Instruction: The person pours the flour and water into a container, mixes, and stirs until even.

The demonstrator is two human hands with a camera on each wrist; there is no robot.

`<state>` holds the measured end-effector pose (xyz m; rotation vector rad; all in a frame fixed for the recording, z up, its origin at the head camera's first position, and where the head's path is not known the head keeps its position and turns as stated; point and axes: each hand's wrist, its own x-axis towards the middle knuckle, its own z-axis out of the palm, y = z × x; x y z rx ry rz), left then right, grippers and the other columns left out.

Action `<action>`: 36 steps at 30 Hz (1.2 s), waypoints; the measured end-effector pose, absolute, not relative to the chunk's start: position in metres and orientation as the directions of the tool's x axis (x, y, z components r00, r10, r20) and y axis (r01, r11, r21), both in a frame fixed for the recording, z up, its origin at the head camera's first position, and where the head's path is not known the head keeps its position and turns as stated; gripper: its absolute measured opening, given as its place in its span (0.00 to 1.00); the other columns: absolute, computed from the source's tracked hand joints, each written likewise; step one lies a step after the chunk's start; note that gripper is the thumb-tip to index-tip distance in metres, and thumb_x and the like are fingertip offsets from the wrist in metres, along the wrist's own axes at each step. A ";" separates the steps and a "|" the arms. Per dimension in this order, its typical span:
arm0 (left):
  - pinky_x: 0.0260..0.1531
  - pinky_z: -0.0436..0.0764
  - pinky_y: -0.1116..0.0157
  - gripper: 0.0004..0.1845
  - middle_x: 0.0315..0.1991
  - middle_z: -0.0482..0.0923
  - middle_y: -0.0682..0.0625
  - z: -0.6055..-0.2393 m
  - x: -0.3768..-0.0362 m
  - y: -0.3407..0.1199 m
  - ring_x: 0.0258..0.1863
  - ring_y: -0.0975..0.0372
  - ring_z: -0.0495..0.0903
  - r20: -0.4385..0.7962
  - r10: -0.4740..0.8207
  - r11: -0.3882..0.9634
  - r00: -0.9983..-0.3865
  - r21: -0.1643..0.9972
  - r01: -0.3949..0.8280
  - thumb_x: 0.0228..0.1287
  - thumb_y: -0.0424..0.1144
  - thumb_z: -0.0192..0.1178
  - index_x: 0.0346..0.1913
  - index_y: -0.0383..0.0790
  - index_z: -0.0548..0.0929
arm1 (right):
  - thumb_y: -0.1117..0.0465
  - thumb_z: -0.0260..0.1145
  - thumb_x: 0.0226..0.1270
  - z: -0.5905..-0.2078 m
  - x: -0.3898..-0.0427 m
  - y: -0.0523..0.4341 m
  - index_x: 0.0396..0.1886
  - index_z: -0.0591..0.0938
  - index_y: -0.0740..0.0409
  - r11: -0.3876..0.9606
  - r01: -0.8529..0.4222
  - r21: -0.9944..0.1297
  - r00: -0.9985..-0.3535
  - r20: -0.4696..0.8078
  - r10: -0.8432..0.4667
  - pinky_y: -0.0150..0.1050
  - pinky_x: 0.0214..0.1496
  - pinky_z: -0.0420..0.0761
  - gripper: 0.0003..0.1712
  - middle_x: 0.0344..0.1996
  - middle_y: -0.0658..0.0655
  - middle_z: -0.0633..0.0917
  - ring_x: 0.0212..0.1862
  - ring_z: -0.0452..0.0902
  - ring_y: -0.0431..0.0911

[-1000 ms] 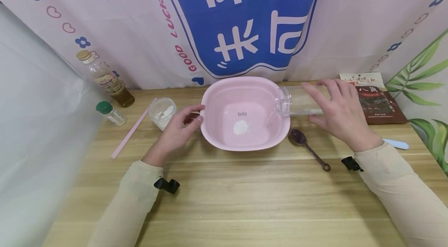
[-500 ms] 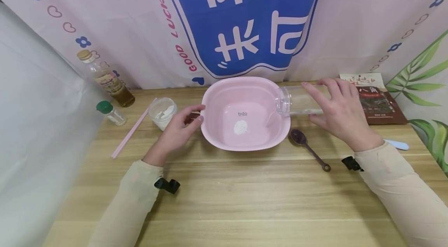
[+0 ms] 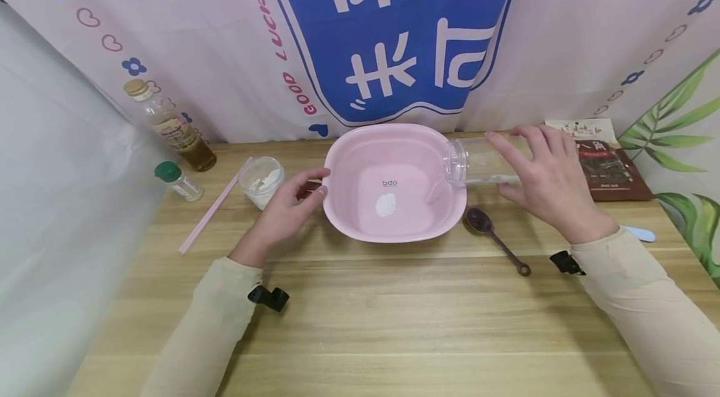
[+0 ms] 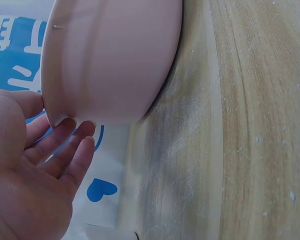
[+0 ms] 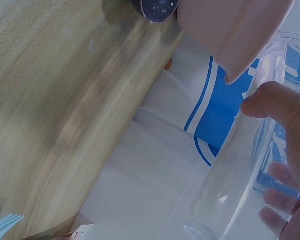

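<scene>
While the clear bottle (image 3: pixel 478 162) lies tipped on its side, its open mouth hangs over the right rim of the pink basin (image 3: pixel 360 147), and the right hand (image 3: pixel 548 187) is wrapped around the bottle's body, thumb underneath, fingers curled over the top. Down in the basin sits a small heap of white powder (image 3: pixel 386 204), right in the middle of the floor. Over on the other side, the left hand (image 3: pixel 287 212) rests against the basin's left wall, fingers fairly straight and touching the outside just under the rim, holding nothing. The basin stands on the wooden table (image 3: pixel 360 322), towards the back. Just in front of the bottle lies a dark spoon (image 3: pixel 495 237). Left of the basin, near the left hand, stands a little cup of white powder (image 3: pixel 260 181), then a pink straw (image 3: pixel 214 208), a green-capped shaker (image 3: pixel 177 181) and a bottle of brown liquid (image 3: pixel 169 127). Behind the right hand lies a dark packet (image 3: pixel 610 162).
</scene>
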<state>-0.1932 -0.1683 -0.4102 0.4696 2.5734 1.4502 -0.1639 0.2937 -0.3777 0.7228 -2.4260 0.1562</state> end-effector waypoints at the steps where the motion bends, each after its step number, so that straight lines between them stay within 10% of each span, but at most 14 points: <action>1: 0.59 0.84 0.59 0.24 0.70 0.78 0.39 -0.410 -0.193 -0.168 0.65 0.47 0.82 0.025 0.342 0.484 -0.940 0.852 0.198 0.84 0.39 0.57 0.76 0.38 0.75 | 0.59 0.84 0.46 -0.378 -0.164 0.294 0.77 0.74 0.49 0.845 -0.533 0.056 -0.673 0.578 -0.462 0.69 0.59 0.69 0.53 0.61 0.72 0.76 0.59 0.68 0.72; 36: 0.56 0.84 0.63 0.24 0.72 0.78 0.39 -0.410 -0.194 -0.168 0.65 0.47 0.82 0.025 0.343 0.484 -0.939 0.852 0.200 0.84 0.40 0.57 0.76 0.38 0.75 | 0.60 0.83 0.48 -0.377 -0.163 0.295 0.78 0.72 0.48 0.845 -0.531 0.063 -0.671 0.577 -0.465 0.69 0.58 0.69 0.53 0.61 0.72 0.75 0.60 0.67 0.72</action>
